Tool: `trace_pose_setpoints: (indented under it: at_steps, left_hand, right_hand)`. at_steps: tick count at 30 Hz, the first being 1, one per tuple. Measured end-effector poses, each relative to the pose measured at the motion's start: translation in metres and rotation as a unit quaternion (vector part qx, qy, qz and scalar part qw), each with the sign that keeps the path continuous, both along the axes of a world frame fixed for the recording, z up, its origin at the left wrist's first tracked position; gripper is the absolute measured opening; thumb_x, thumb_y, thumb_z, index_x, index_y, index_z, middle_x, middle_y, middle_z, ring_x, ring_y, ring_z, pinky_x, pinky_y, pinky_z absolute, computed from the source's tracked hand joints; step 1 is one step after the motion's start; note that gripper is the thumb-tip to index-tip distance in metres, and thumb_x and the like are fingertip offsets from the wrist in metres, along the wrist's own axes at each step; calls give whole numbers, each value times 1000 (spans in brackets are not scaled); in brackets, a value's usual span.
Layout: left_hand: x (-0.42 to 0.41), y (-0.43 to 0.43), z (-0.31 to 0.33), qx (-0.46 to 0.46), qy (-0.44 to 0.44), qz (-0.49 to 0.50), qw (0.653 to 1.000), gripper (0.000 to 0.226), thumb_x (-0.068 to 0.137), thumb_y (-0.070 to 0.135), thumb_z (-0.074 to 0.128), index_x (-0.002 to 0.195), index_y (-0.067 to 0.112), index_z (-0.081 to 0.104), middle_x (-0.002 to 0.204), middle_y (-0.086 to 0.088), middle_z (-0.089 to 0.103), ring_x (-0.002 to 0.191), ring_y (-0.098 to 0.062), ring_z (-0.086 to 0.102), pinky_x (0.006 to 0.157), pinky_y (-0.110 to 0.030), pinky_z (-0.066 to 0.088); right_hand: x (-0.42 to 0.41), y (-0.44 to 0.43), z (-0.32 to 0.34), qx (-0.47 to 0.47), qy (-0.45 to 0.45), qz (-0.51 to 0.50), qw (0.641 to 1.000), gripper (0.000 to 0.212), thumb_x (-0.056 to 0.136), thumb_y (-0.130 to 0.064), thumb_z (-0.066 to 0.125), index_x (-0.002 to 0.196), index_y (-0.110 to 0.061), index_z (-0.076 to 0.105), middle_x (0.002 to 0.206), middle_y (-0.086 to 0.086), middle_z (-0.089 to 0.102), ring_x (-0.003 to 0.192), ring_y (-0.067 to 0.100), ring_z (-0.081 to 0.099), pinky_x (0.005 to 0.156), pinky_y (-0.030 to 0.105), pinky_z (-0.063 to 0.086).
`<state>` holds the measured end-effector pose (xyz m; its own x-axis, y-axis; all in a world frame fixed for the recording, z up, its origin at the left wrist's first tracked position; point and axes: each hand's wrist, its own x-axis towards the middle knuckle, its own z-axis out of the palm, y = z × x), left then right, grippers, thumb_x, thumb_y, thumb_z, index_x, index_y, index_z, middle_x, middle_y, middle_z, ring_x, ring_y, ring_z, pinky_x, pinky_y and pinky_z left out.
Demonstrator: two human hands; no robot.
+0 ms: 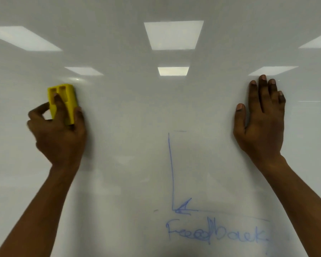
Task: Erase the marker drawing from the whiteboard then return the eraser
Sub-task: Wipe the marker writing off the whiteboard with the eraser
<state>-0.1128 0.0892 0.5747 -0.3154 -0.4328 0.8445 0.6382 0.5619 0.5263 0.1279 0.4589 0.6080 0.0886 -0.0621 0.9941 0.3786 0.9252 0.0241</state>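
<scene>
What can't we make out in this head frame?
Head view:
Eraser pad: faces the whiteboard, behind its body and the left hand.
Right hand palm: toward the board, contact unseen.
Drawing: lower right line faint, blurred.
Eraser's home: outside the frame.

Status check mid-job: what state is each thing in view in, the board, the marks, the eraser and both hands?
whiteboard: mostly bare, blue marks in its lower right.
drawing: not erased; vertical line, scribble, the word Feedback.
eraser: held against the whiteboard, left of the drawing and apart from it.
left hand: grips the eraser.
right hand: open, flat on the whiteboard.
</scene>
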Motion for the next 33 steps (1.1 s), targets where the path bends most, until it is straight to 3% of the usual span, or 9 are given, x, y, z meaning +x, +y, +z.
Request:
trace_pose_setpoints:
  at_steps: [6,8,12,14,18,22,25,29,33]
  left_hand:
    - [22,33,-21,-207,185,1,961,53,102,45,65,149,20,62,136,-21,59,100,-37,62,57,-43,52]
    - [4,13,-17,-152,162,3,975,53,102,45,66,149,22,60,138,-20,58,102,-36,60,63,-49,55]
    - [-29,-27,0,94,8,-38,995,56,98,56,63,146,26,63,140,-17,54,125,-37,57,91,-56,56]
    - [-25,-23,3,116,-16,-33,993,57,98,59,61,146,28,63,141,-15,53,128,-37,56,93,-54,55]
    - [17,26,-21,-36,69,-51,996,64,97,59,60,143,15,65,137,-16,57,103,-28,59,75,-43,52]
    - [30,48,-47,-232,240,-25,942,51,99,47,67,143,20,68,133,-17,63,101,-27,60,62,-33,53]
    - [-4,14,-39,-121,177,-8,977,53,99,48,67,142,17,66,133,-19,61,94,-33,63,64,-45,57]
    - [-38,-34,-19,151,11,-34,988,57,97,59,65,141,23,68,125,0,50,116,-37,64,92,-54,57]
    - [-13,-4,-23,92,37,-44,994,52,98,54,68,140,25,64,131,-14,58,107,-38,65,84,-53,58]
  right_hand:
    - [1,4,0,2,-7,8,1000,60,110,-37,36,162,-8,30,171,14,25,160,30,19,132,46,13]
    - [2,6,0,10,-3,12,1000,59,110,-35,38,162,-8,32,170,14,26,160,30,20,132,47,15]
    - [0,5,-1,6,-1,9,1000,59,110,-35,36,162,-7,30,171,15,25,161,31,18,132,47,13]
    - [-1,4,-1,3,-3,2,1000,60,110,-37,34,162,-7,29,171,15,24,161,31,17,132,46,11]
    - [-1,5,0,4,-1,-2,1000,60,111,-38,33,163,-8,28,171,16,24,161,31,18,132,45,11]
    - [-1,8,0,9,1,7,1000,60,110,-39,34,162,-8,31,170,15,26,160,31,20,132,43,11]
    - [0,8,0,18,3,9,1000,59,111,-38,36,161,-7,32,170,16,27,160,31,20,132,40,9]
    - [-2,5,-1,13,7,-4,1000,59,111,-36,35,161,-6,31,170,17,27,160,33,20,132,41,9]
    - [-3,4,-1,8,7,-7,1000,59,111,-37,33,162,-7,30,170,17,26,159,34,21,131,45,12]
